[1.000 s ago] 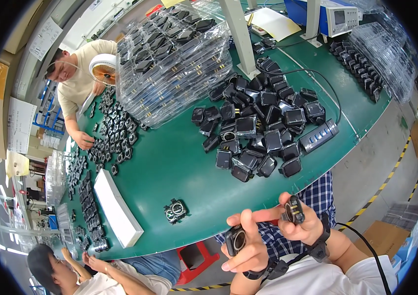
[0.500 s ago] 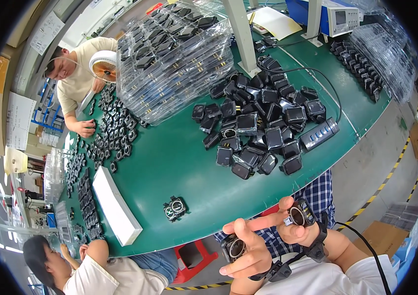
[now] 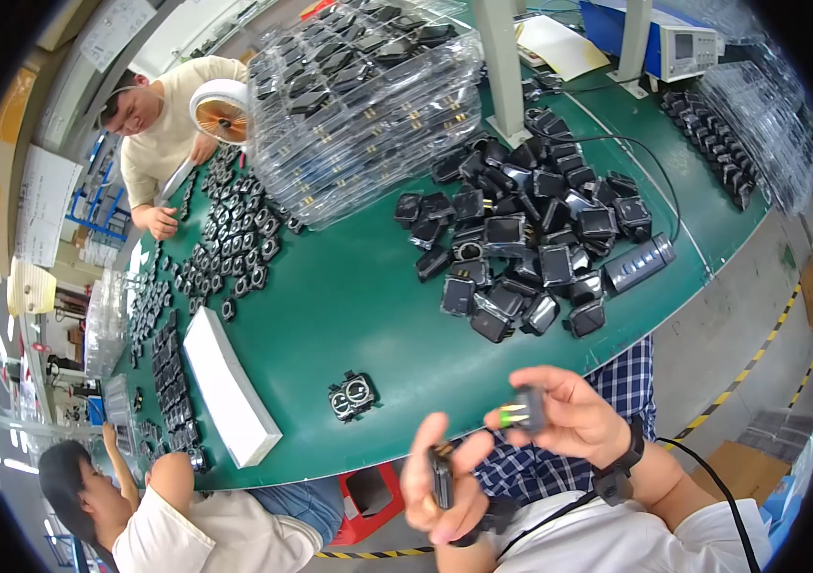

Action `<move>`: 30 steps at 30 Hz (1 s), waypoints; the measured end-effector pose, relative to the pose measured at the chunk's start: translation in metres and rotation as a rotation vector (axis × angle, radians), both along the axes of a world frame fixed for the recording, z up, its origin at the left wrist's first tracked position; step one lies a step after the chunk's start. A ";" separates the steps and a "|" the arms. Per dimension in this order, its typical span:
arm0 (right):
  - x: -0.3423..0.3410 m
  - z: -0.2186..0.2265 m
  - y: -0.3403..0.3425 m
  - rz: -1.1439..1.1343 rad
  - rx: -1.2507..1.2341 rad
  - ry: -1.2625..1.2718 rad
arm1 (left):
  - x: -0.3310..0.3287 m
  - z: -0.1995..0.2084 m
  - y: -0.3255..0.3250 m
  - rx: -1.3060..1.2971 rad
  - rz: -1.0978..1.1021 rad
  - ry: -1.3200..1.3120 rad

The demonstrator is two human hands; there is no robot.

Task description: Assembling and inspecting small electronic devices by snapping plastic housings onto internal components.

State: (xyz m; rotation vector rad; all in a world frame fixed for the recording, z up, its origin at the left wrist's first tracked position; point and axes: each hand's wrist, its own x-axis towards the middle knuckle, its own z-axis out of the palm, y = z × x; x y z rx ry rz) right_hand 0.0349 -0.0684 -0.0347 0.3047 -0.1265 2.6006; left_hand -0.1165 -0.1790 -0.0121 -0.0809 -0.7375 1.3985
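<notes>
Above my lap, at the table's near edge, my left hand (image 3: pixel 452 489) grips a black squarish device (image 3: pixel 442 476), seen nearly edge-on. To its right, my right hand (image 3: pixel 574 418) pinches a second black device (image 3: pixel 528 411) between thumb and fingers. Gold-coloured strips and a small green patch show on the side of that device toward my left hand. The two devices are apart. On the green table (image 3: pixel 301 334), beyond my left hand, lies a black-framed part (image 3: pixel 353 396) with two round openings. Motion blurs my fingers slightly.
A heap of black square devices (image 3: pixel 521 234) lies ahead, beside a dark multi-port strip (image 3: pixel 641 263). Stacked clear trays (image 3: pixel 368 134), a white box (image 3: pixel 230 387) and rows of small dark parts (image 3: pixel 225 229) stand leftward. Two people sit at the left; one has a fan (image 3: pixel 219 110) nearby.
Both hands have turned their devices; round rings faced up before, now the left device is edge-on and the right one shows its gold strips. My right hand moved left. The view shifted slightly.
</notes>
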 end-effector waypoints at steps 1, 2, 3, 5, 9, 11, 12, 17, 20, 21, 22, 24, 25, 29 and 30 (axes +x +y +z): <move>-0.009 0.001 0.001 -0.108 0.171 -0.287 | -0.015 0.007 -0.013 -0.272 0.386 0.698; -0.015 0.006 0.002 -0.232 0.343 -0.582 | -0.027 0.014 -0.022 -0.544 0.757 1.388; -0.021 0.008 0.004 -0.355 0.515 -0.876 | -0.039 0.018 -0.029 -0.811 0.890 1.790; -0.035 0.008 0.004 -0.563 0.977 -1.025 | -0.067 0.022 -0.048 -1.100 1.006 2.195; -0.077 -0.005 0.000 -0.989 2.004 -1.233 | -0.128 -0.017 -0.066 -1.296 1.069 3.125; -0.101 -0.011 -0.005 -1.007 2.131 -1.288 | -0.134 -0.021 -0.055 -1.010 1.103 3.421; -0.109 -0.013 -0.008 -1.012 2.131 -1.294 | -0.135 -0.020 -0.045 -0.834 1.122 3.556; -0.136 -0.024 -0.036 -1.027 2.211 -1.432 | -0.088 -0.014 -0.018 -1.080 0.882 3.427; -0.149 -0.024 -0.040 -1.015 2.109 -1.464 | -0.084 -0.023 -0.009 -0.918 0.871 3.617; -0.156 -0.023 -0.035 -0.994 2.125 -1.496 | -0.085 -0.022 -0.005 -0.906 0.863 3.619; -0.165 -0.022 -0.028 -0.978 2.141 -1.522 | -0.091 -0.018 0.002 -0.933 0.753 3.660; -0.159 -0.015 -0.016 -0.960 2.154 -1.555 | -0.098 -0.012 0.016 -0.978 0.528 3.730; -0.150 -0.005 -0.010 -0.952 2.142 -1.508 | -0.099 -0.008 0.021 -0.983 0.536 3.732; -0.087 0.026 0.018 -0.943 2.024 -1.610 | -0.064 0.015 0.039 -0.922 1.014 3.526; -0.077 0.026 0.025 -0.947 1.923 -1.777 | -0.054 0.016 0.051 -0.747 1.031 3.391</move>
